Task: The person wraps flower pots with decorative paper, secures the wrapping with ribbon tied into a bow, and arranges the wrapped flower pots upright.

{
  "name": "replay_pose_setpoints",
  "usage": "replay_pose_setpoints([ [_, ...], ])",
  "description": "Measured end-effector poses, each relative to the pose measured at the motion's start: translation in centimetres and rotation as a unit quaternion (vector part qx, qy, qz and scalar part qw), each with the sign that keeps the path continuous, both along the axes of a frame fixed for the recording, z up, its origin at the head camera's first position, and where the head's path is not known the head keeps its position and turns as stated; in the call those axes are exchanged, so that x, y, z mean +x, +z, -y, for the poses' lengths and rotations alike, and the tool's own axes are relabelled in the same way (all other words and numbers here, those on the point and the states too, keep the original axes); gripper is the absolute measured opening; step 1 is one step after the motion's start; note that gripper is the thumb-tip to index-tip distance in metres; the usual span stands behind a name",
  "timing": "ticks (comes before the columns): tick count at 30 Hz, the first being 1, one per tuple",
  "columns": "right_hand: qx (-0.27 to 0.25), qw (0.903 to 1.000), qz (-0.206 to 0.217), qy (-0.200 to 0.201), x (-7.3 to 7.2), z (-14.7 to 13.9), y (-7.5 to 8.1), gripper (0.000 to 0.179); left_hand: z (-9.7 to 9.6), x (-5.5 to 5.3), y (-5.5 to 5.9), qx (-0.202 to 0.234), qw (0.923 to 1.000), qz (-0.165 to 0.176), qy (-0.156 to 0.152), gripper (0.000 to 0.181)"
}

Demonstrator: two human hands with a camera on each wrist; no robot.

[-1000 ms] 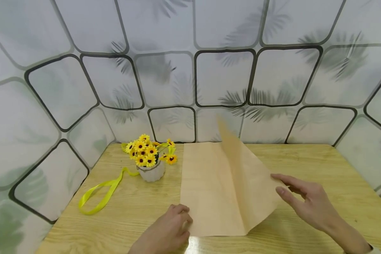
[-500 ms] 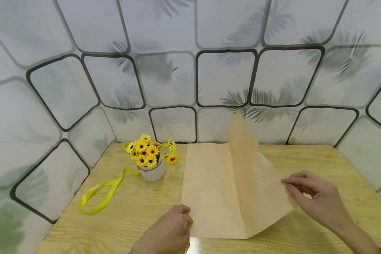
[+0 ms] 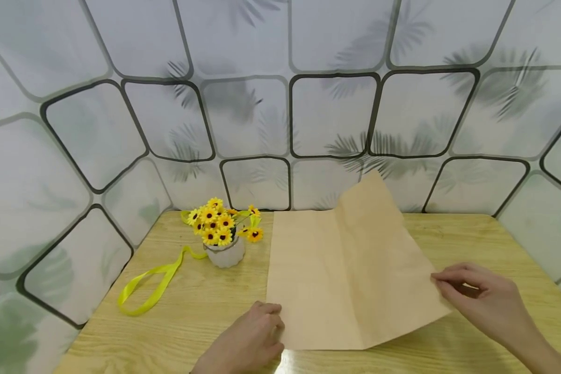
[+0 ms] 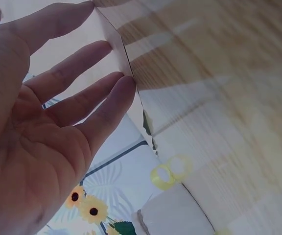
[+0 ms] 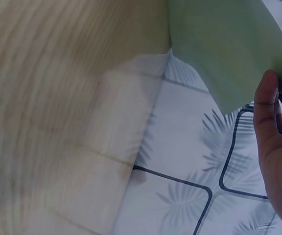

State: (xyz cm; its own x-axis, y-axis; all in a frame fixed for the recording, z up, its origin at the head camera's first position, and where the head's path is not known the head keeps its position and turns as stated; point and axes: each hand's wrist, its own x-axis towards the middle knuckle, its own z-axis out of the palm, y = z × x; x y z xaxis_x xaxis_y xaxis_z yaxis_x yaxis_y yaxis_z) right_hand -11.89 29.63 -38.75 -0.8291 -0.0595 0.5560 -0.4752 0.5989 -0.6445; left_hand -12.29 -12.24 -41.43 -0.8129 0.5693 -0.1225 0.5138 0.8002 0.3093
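Observation:
A large sheet of brown kraft paper (image 3: pixel 308 280) lies on the wooden table, creased down its middle. Its left part is flat, while the right part slopes up off the tabletop, far corner raised. My right hand (image 3: pixel 488 301) pinches the right edge between thumb and fingers. In the right wrist view, the paper's underside (image 5: pixel 219 44) looks green beside that hand's thumb. My left hand (image 3: pixel 250 337) rests at the near left edge, fingertips touching the paper. From the left wrist, its fingers (image 4: pixel 67 71) look loosely extended along the paper's edge.
Left of the paper stands a small white pot (image 3: pixel 226 252) of yellow artificial flowers (image 3: pixel 210 223). A yellow ribbon (image 3: pixel 156 291) lies looped on the wooden table (image 3: pixel 191 322) beside it. A patterned wall covering (image 3: pixel 332 114) rises behind the table's far edge.
My right hand has closed on the paper's right edge and drawn it rightward, so the folded part has opened out further. The left hand has stayed in place.

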Motion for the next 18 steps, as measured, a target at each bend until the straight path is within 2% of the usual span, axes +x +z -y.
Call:
replay_pose_setpoints([
  [4, 0.02, 0.9977, 0.049, -0.042, 0.1, -0.6, -0.3, 0.024, 0.1, -0.2, 0.0, -0.003, 1.0, -0.002, -0.004, 0.02],
  [8, 0.055, 0.9901, 0.103, -0.078, 0.2, -1.1, -0.6, 0.016, 0.2, -0.3, 0.1, -0.004, 1.0, -0.007, -0.004, 0.02],
  [12, 0.089, 0.9777, 0.162, -0.099, 0.3, -1.7, -1.1, 0.01, 0.3, -0.4, 0.1, 0.0, 1.0, -0.007, -0.003, 0.022],
  [18, 0.125, 0.9551, 0.247, -0.105, 0.5, -2.8, -2.4, 0.006, 0.3, -0.6, -0.5, 0.015, 0.9994, 0.03, -0.002, 0.023],
])
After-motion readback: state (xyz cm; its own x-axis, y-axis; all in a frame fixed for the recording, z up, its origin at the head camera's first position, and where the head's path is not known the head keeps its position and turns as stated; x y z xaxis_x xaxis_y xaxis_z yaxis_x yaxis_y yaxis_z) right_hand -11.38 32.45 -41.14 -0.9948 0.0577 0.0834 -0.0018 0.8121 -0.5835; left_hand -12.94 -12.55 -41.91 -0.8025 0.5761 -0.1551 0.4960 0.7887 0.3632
